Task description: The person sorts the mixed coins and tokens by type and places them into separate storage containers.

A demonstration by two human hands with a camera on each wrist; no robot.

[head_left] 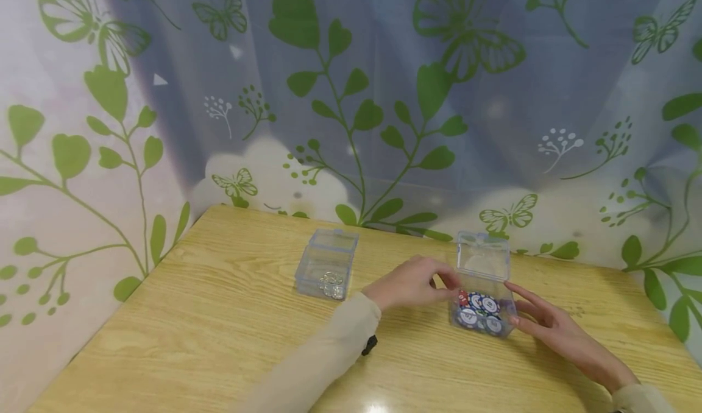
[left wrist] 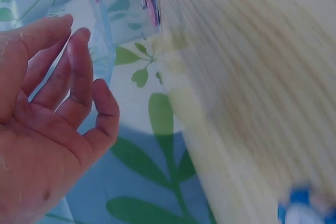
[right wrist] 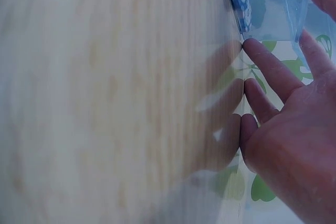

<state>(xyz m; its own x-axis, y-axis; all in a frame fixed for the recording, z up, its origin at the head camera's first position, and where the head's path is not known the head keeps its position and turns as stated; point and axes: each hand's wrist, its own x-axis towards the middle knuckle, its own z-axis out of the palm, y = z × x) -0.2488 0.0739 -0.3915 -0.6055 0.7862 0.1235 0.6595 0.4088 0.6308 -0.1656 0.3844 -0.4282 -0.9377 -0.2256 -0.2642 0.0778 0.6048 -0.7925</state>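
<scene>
In the head view a clear plastic box (head_left: 513, 309) stands on the right with its lid raised at the back. Several blue-and-white poker chips (head_left: 477, 317) lie inside, with a red poker chip (head_left: 463, 297) at their upper left. My left hand (head_left: 414, 284) reaches to the box's left edge, fingertips close to the red chip. Its fingers bend loosely in the left wrist view, and nothing shows between them. My right hand (head_left: 559, 331) is on the other side, thumb and forefinger at the box's right wall. Its other fingers (right wrist: 260, 98) are spread and extended at the tabletop.
To the left stands a second clear box (head_left: 307, 285), lid raised, with several small shiny metal pieces (head_left: 331, 284) in it. Both boxes are on a wood-grain table (head_left: 219, 315). A curtain (head_left: 378, 157) printed with leaves and butterflies hangs along the table's back edge.
</scene>
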